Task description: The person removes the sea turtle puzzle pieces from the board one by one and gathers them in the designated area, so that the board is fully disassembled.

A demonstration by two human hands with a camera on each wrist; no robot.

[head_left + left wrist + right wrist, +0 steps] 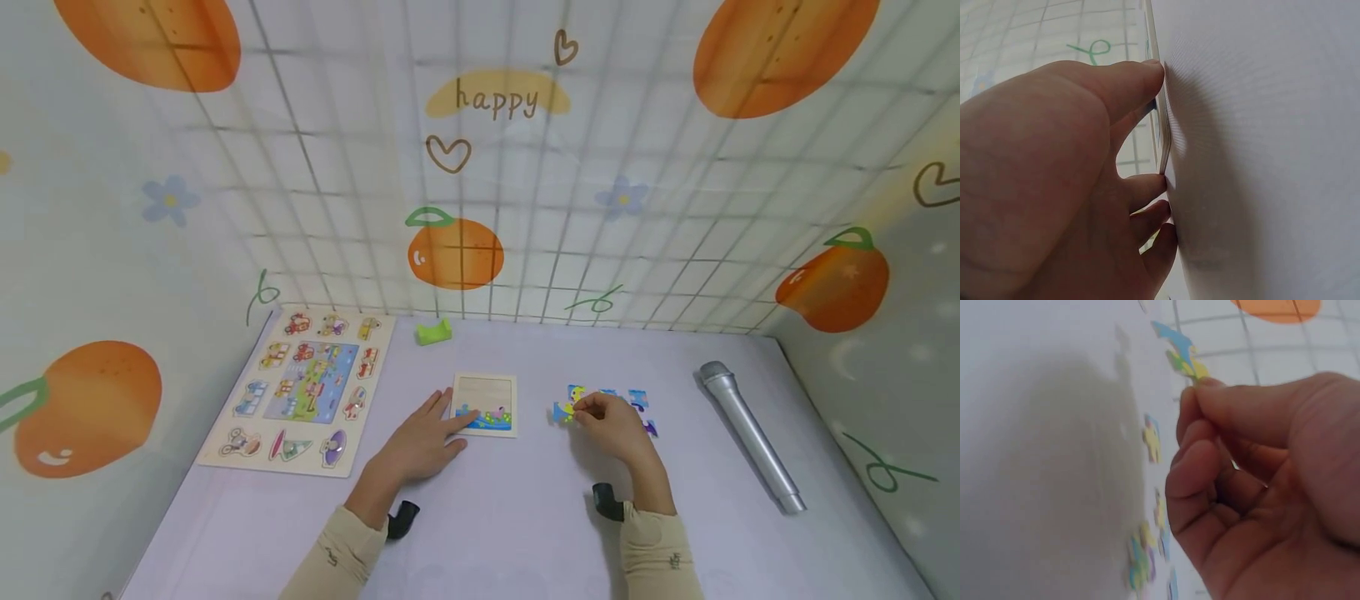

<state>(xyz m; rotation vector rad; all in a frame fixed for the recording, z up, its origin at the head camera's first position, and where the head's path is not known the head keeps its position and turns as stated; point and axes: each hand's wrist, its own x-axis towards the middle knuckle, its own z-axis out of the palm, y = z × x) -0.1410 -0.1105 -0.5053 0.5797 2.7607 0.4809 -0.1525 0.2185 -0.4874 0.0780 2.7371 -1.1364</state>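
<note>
A small wooden jigsaw tray (512, 393) lies in the middle of the table, with fitted blue and green pieces (492, 419) along its near side. My left hand (422, 442) rests at the tray's left side, its index finger straight over the fitted pieces and its thumb by the near edge. To the right, my right hand (611, 429) pinches a blue and yellow jigsaw piece (1180, 345) between thumb and index finger, raised off the table. Several loose jigsaw pieces (638, 397) lie around and partly behind that hand.
A large wooden picture board (372, 433) lies at the left. Behind the tray sits a small green plastic object (434, 332). A silver microphone (753, 437) lies at the right. A white grid with a printed curtain (525, 192) closes off the back.
</note>
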